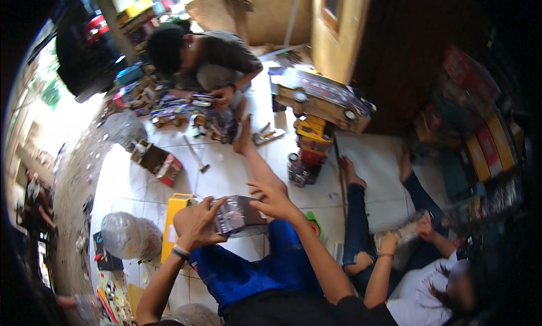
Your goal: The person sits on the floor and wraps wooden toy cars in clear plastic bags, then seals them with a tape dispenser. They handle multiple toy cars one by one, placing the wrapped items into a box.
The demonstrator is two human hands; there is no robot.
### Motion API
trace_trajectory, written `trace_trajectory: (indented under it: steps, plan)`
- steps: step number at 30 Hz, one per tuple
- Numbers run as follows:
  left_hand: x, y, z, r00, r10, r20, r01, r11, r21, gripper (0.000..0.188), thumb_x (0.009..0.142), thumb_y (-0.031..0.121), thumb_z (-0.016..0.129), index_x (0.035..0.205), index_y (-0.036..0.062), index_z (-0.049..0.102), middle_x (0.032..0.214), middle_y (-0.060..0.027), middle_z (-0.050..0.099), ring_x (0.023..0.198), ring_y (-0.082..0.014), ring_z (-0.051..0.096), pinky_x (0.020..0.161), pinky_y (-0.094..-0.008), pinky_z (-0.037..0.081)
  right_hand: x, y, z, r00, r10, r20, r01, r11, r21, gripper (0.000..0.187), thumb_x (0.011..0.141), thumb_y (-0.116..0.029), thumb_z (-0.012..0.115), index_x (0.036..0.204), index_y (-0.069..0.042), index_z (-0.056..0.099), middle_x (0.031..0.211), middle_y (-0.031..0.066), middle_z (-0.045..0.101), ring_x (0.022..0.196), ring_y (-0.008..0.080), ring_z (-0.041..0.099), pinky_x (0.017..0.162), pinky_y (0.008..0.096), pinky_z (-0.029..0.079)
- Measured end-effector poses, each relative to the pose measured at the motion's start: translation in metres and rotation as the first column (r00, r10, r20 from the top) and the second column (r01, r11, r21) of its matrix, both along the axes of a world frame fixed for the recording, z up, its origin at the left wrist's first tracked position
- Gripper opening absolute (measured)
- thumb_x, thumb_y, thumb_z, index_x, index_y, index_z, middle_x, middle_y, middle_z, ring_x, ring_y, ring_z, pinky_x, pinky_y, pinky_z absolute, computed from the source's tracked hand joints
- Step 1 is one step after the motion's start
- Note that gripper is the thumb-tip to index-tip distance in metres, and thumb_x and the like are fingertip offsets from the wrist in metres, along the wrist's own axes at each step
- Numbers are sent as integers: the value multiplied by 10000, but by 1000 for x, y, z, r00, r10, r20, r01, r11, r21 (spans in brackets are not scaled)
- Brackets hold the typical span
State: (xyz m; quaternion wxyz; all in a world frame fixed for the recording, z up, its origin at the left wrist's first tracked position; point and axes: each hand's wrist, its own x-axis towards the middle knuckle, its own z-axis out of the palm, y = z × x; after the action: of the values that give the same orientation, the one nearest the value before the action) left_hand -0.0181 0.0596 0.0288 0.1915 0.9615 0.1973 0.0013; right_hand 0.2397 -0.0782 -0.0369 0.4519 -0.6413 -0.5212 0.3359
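Observation:
Over my lap is a boxy model-truck part (236, 215), dark brown on top with a patterned, shiny purple-grey face. My left hand (199, 223) grips its left side, thumb below and fingers above. At the part's upper right, my right hand (274, 202) has its fingers spread; whether the fingertips touch the part cannot be made out. A yellow case-like object (176, 204) stands just left of my knee. Beyond my hands, a hammer (197, 156) lies on the white tiles.
A large model truck (324, 97) with a yellow and red cab (312, 141) stands ahead to the right. An open box-shaped part (157, 161) and a plastic-wrapped bundle (127, 235) lie left. One person (226, 52) crouches ahead; another (423, 292) sits at right, holding something.

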Motion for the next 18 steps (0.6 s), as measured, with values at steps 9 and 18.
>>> trace_trajectory:
  steps: [9, 18]
  plan:
    - [43, 22, 38, 979, -77, 190, 49, 988, 148, 1100, 535, 456, 945, 1514, 177, 527, 1323, -259, 567, 1179, -462, 587, 961, -528, 504, 16, -126, -68, 837, -269, -476, 242, 963, -118, 310, 1034, -13, 605, 1331, 60, 649, 1227, 135, 730, 1141, 216, 697, 1048, 336, 530]
    - [-117, 32, 71, 345, 701, 624, -563, 687, -460, 763, 733, 375, 867, 1394, 73, 632, 1292, -119, 654, 1144, -251, 667, 994, -371, 545, 9, -125, -63, 789, -387, -477, 323, 922, -214, 260, 1045, -44, 600, 1276, 11, 704, 1234, 86, 742, 1021, 129, 676, 904, 269, 536]
